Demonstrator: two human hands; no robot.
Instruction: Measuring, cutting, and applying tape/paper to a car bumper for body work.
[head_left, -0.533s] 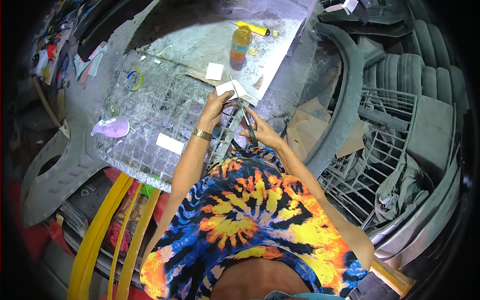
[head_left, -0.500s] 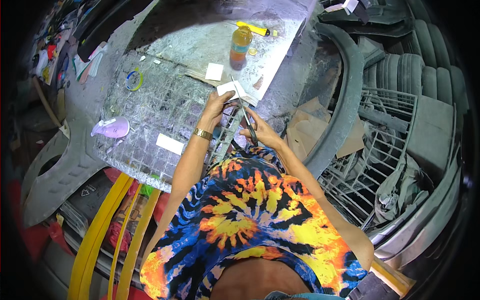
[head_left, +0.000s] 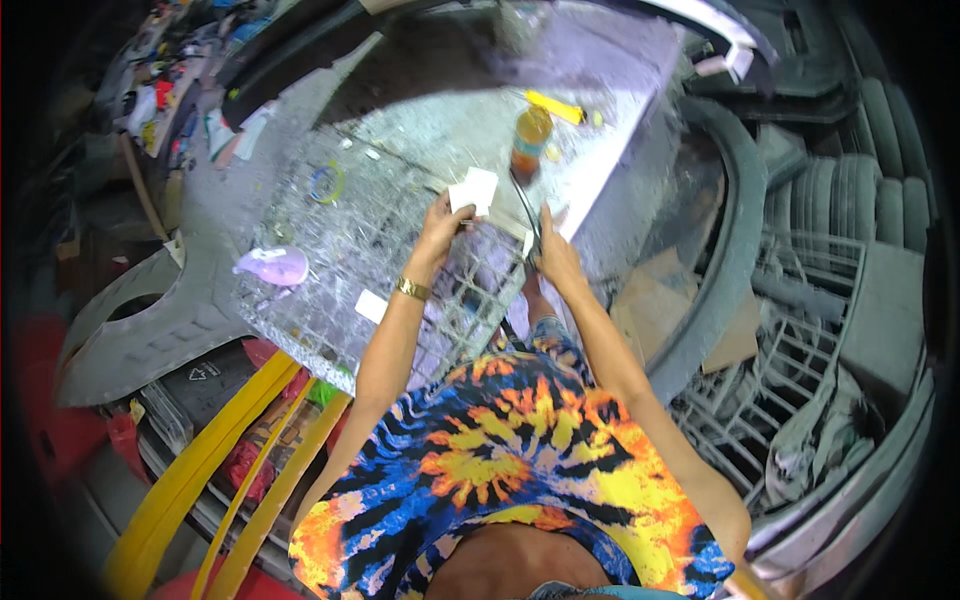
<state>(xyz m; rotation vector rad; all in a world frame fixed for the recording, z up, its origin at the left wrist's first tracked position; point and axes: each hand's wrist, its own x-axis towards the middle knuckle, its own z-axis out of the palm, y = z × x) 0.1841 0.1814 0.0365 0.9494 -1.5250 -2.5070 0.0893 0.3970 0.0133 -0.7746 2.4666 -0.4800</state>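
My left hand (head_left: 440,230) pinches a small white card (head_left: 462,197) between thumb and fingers. Another white square (head_left: 482,184) lies just beyond it, partly overlapped in this view. My right hand (head_left: 560,256) is closed around the dark handles of a pair of scissors (head_left: 527,207), whose long blades point away from me. The blades are apart from the card, to its right. A bottle of orange-brown liquid (head_left: 531,140) stands past the scissors' tip. One more white piece (head_left: 371,305) rests beside my left forearm.
On the worktop (head_left: 410,130) lie a yellow cutter knife (head_left: 556,106), a roll of tape (head_left: 326,183) and a purple spray bottle (head_left: 273,266). A wire grid (head_left: 480,285) sits near my body. A curved dark panel (head_left: 745,220), cardboard (head_left: 650,300) and a wire rack (head_left: 800,330) border the right side.
The scissors have come away from the white card and moved right with my right hand. My left hand still holds a card. The whole view has shifted.
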